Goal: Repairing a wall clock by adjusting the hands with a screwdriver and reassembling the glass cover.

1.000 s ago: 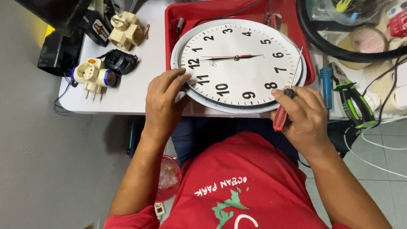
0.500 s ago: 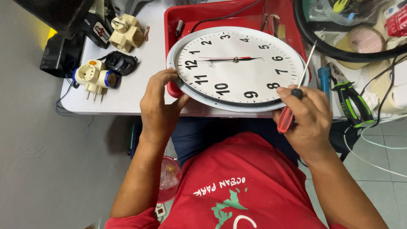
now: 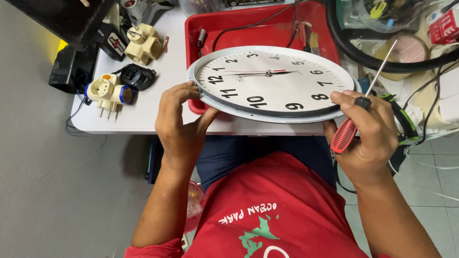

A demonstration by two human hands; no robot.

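I see the round wall clock (image 3: pixel 272 83) held face up and tilted, its far half over the red tray (image 3: pixel 210 36) and its near edge past the front of the white surface (image 3: pixel 158 71), above my lap. The face is white with black numerals, and the grey rim stands slightly off the face along the near edge.

My left hand (image 3: pixel 181 126) grips the clock's left edge, thumb under the rim, fingers (image 3: pixel 179 91) curled over the top. My right hand (image 3: pixel 368 129) supports the right edge from beneath while its fingers are closed around a screwdriver (image 3: pixel 356 112) with a red ribbed handle; the thin metal shaft points up and away to the right, clear of the clock.

Inside the tray behind the clock lie a black wire and a small tool. Left of the tray on the surface sit a cream plug adapter with blue parts (image 3: pixel 109 91), a black adapter (image 3: pixel 137 76) just beside it, and a beige adapter (image 3: pixel 142 44) farther back. To the right, a thick black hose (image 3: pixel 363 55) curves past a roll of tape (image 3: pixel 406 52).
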